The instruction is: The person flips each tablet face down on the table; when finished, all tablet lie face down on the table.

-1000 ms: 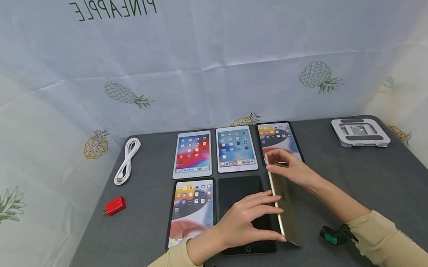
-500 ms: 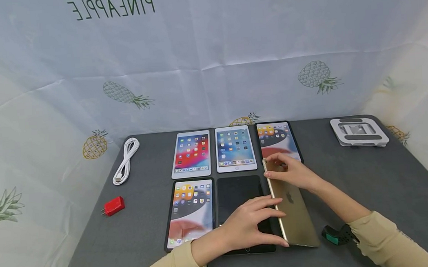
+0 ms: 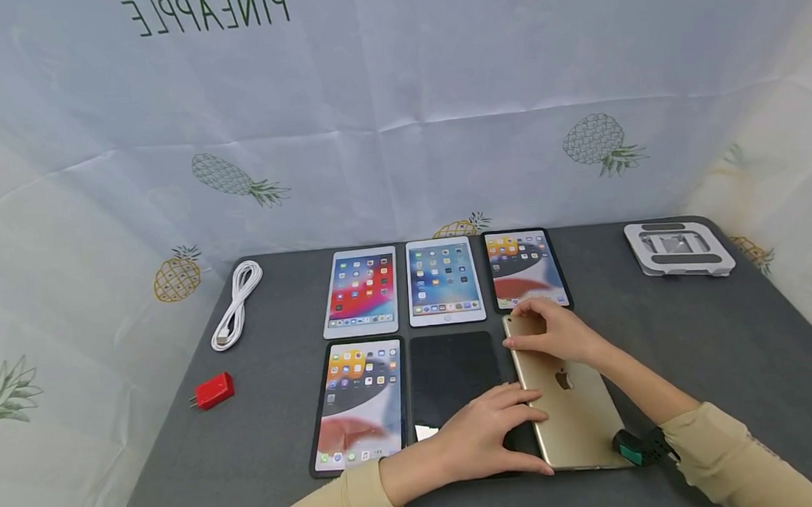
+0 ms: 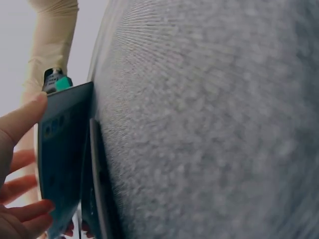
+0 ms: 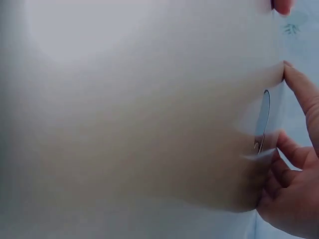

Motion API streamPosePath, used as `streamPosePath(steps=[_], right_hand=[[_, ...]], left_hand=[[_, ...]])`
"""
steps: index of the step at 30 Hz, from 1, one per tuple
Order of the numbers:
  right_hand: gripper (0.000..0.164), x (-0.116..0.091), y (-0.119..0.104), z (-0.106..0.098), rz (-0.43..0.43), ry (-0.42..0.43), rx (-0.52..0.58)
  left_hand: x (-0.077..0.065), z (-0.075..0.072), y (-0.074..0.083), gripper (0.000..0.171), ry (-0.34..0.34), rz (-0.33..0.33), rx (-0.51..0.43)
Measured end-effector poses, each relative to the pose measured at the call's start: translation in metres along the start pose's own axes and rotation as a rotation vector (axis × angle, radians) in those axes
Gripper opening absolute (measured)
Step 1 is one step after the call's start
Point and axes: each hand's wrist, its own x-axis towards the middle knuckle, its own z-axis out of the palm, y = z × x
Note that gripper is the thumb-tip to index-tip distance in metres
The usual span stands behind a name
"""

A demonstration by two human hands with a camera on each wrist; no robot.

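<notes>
A gold tablet (image 3: 578,413) leans with its logo back facing up and its left long edge raised. My right hand (image 3: 557,334) pinches that tablet at its far left corner, thumb at the edge and fingers over the top. Along the raised edge, my left hand (image 3: 485,436) touches with spread, fairly straight fingers, its thumb near the front corner. The left wrist view shows the tilted tablet's dark screen side (image 4: 65,134) and the left thumb's tip at its edge. Beneath the left hand lies a black tablet (image 3: 453,371), screen dark, partly covered.
Lit tablets lie nearby: a black-framed one (image 3: 358,404) at left, two white ones (image 3: 360,291) (image 3: 445,280) behind, another black-framed one (image 3: 525,265) behind the right hand. A white cable (image 3: 237,302), red charger plug (image 3: 213,391) and grey folding stand (image 3: 678,249) sit farther out.
The gold tablet has tipped over to the right, from nearly on edge to lower down, showing more of its back. Both hands stay at its left edge; the right hand has come slightly nearer.
</notes>
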Motion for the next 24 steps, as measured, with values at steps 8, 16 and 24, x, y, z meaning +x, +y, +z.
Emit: streamPosePath(steps=[8,16,24], right_hand=[[0.053,0.002,0.002,0.004,0.007,-0.001,-0.075],[0.053,0.002,0.004,0.008,-0.003,0.002,-0.148],[0.054,0.001,0.005,0.008,-0.002,0.005,-0.17]], left_hand=[[0.0,0.002,0.002,0.059,-0.154,-0.07,0.04],[0.0,0.008,0.001,0.062,-0.201,-0.059,0.09],[0.0,0.012,0.0,0.064,-0.215,-0.061,0.177]])
